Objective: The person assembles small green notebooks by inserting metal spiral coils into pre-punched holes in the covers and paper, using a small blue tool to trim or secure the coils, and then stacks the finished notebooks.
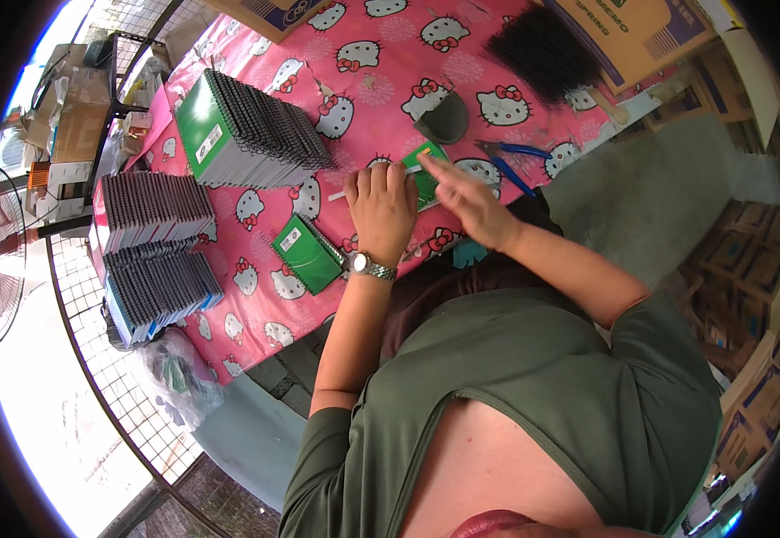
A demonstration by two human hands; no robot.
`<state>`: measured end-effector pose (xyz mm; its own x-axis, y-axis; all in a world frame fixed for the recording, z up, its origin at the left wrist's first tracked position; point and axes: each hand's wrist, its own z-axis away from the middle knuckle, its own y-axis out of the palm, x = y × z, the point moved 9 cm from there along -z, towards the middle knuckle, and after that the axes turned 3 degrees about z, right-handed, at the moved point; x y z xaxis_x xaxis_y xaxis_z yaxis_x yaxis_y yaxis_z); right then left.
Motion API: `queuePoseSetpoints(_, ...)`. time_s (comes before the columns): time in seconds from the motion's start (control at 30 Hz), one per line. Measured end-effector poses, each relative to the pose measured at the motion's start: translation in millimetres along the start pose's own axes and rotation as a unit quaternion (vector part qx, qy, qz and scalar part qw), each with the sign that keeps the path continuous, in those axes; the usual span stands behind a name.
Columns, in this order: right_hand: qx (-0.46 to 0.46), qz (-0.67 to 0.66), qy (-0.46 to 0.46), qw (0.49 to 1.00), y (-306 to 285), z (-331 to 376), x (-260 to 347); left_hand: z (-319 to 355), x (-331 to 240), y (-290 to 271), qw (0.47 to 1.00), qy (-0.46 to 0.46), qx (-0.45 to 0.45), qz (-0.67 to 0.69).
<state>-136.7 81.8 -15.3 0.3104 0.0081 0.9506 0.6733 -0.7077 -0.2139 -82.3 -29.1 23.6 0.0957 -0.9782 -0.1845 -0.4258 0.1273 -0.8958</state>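
Note:
My left hand [383, 208], with a metal watch on its wrist, is closed with its fingers bent over the left side of a small green notebook [426, 186]. A thin white strip juts out left of these fingers. On the notebook's right side my right hand [478, 208] is raised with fingers stretched out, slightly blurred; nothing shows in it. Part of the notebook is hidden by my hands. Another green spiral notebook [309, 257] lies on the table left of my left wrist. Blue-handled pliers [508, 161] lie beyond my right hand.
A tall stack of green spiral notebooks [228, 134] stands at left, with pink-edged [155, 208] and blue-edged notebooks [161, 287] beside it. A dark scoop-shaped piece [444, 117], black spiral wires [542, 56] and a cardboard box [632, 36] occupy the pink table's far side.

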Motion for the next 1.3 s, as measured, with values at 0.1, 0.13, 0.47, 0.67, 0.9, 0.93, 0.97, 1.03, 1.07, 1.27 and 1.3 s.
queuePoseSetpoints(0.1, 0.034, 0.046, -0.023, 0.998, -21.8, -22.9, 8.8, 5.6, 2.6, -0.9, 0.999, 0.019, 0.019, 0.035)
queuePoseSetpoints(0.13, 0.069, 0.083, -0.026, 0.994, -22.0, -27.9, 11.2, 8.6, 3.4, -2.8, 0.999, 0.023, 0.020, 0.038)
queuePoseSetpoints(0.47, 0.097, 0.152, -0.097, 0.979, -23.0, -37.9, 26.9, 11.1, 3.3, -7.8, 0.997, 0.025, 0.040, 0.067)
queuePoseSetpoints(0.67, 0.126, 0.083, -0.011, 0.989, -19.2, -32.3, 14.0, 7.5, 0.1, -6.3, 0.997, 0.022, 0.024, 0.071)
queuePoseSetpoints(0.9, 0.159, 0.082, 0.076, 0.981, -17.2, -33.6, 15.7, 7.7, -8.1, -3.0, 0.997, 0.034, 0.042, 0.057)
queuePoseSetpoints(0.93, 0.147, 0.133, 0.028, 0.980, -17.0, -34.2, 24.4, 8.1, -8.2, -3.6, 0.997, 0.036, 0.045, 0.060)
queuePoseSetpoints(0.97, 0.135, 0.184, -0.020, 0.973, -15.2, -32.7, 34.3, 8.7, -7.9, -4.3, 0.996, 0.037, 0.048, 0.064)
queuePoseSetpoints(1.03, 0.149, 0.209, -0.035, 0.966, -10.9, -35.1, 36.7, 8.7, -8.4, -6.0, 0.996, 0.036, 0.050, 0.068)
queuePoseSetpoints(1.07, 0.176, 0.182, -0.001, 0.968, -9.7, -41.7, 28.3, 8.7, -8.6, -7.0, 0.996, 0.034, 0.050, 0.070)
queuePoseSetpoints(1.27, 0.036, 0.419, -0.059, 0.905, -39.8, -93.4, -29.6, 8.8, -8.7, -5.1, 0.996, 0.043, 0.053, 0.066)
queuePoseSetpoints(1.3, 0.046, 0.464, -0.044, 0.884, -35.8, -94.1, -36.2, 9.5, -7.5, -4.8, 0.995, 0.047, 0.054, 0.065)
